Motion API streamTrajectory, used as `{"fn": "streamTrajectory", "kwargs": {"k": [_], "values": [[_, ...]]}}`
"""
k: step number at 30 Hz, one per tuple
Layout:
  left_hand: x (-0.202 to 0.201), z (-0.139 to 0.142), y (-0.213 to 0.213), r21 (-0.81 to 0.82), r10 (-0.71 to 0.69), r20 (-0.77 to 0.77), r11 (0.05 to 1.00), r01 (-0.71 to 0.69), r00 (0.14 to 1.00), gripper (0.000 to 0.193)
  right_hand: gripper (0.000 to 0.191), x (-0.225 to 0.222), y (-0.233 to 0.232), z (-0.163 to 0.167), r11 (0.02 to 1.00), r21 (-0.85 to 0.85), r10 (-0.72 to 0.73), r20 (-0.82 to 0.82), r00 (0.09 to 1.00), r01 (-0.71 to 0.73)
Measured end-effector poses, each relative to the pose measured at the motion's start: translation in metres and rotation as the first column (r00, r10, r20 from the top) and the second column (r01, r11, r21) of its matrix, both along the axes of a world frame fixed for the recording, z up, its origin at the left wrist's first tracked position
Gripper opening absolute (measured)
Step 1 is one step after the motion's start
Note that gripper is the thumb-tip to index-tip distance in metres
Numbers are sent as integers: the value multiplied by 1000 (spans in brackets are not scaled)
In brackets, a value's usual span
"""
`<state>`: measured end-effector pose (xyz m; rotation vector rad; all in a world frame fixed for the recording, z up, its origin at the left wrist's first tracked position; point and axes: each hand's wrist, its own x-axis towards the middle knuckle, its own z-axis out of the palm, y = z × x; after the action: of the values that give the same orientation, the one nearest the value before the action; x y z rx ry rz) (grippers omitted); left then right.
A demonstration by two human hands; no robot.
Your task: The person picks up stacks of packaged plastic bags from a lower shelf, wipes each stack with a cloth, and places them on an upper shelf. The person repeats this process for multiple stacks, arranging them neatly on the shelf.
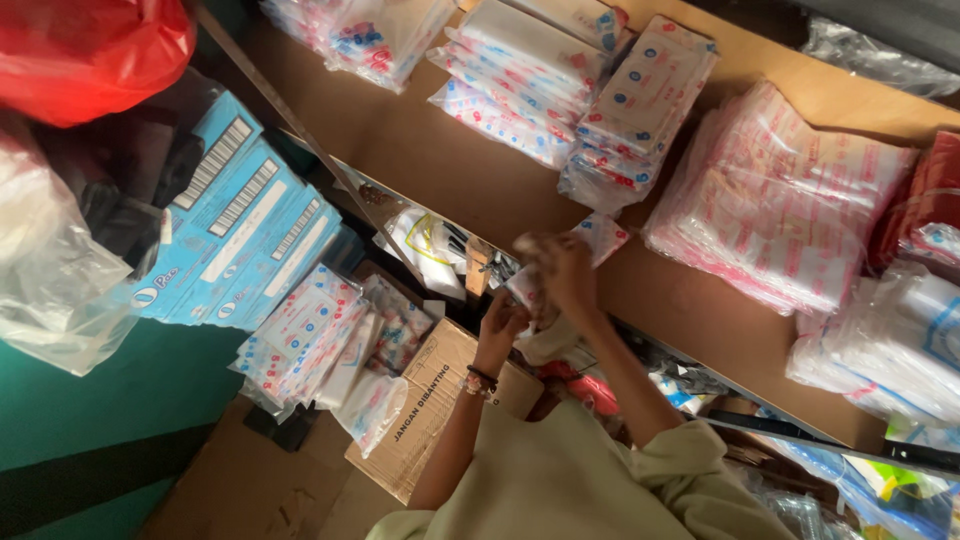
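While both hands are meeting over the front edge of the wooden bench (440,160), the person is working on one small clear packet (600,238) with red and blue print, which is sitting between the hands and the bench top, its far end lying on the wood and its near end caught in the fingers. The right hand (562,275) is closing around the near end of the small clear packet, fingers curled and clenched on it, though motion blur is making the exact grip hard to read. The left hand (500,322), wearing a beaded bracelet (482,381) at the wrist, is reaching up from below with its fingers partly bent, touching the underside of the same bundle; I cannot tell whether it is truly gripping or only steadying. Judging from how things are lying, a good share of the sorting is looking done: neat stacks of flat printed packets (640,90) and a large bagged bundle of pink-printed packets (780,200) are already sitting on the bench, while more loose packets (305,335) are waiting lower down beside blue cartons (240,225) and a brown cardboard box (430,400), so plenty is still appearing to be left. A red plastic bag (90,50) is hanging at the upper left corner.
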<state>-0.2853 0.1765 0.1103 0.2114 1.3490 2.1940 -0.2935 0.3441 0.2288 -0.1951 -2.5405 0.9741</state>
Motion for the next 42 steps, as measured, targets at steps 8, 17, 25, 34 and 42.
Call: {"fn": "streamTrajectory", "kwargs": {"k": [8, 17, 25, 34, 42], "values": [[3, 3, -1, -61, 142, -28, 988, -143, 990, 37, 27, -14, 75, -3, 847, 149, -519, 20, 855, 511], [11, 5, 15, -57, 157, 60, 986, -154, 986, 25, 26, -26, 15, 4, 964, 227, -201, 294, 934, 136], [13, 0, 9, 78, 67, 410, 991, -108, 909, 31, 24, 15, -60, -12, 921, 388, -85, 113, 990, 35], [19, 4, 4, 181, -11, 655, 973, -143, 755, 44, 27, 57, -49, -40, 943, 332, 55, -95, 994, -21], [10, 7, 4, 168, 5, 150, 985, -30, 989, 33, 50, 94, -42, -41, 997, 28, 75, -42, 996, -73]]}}
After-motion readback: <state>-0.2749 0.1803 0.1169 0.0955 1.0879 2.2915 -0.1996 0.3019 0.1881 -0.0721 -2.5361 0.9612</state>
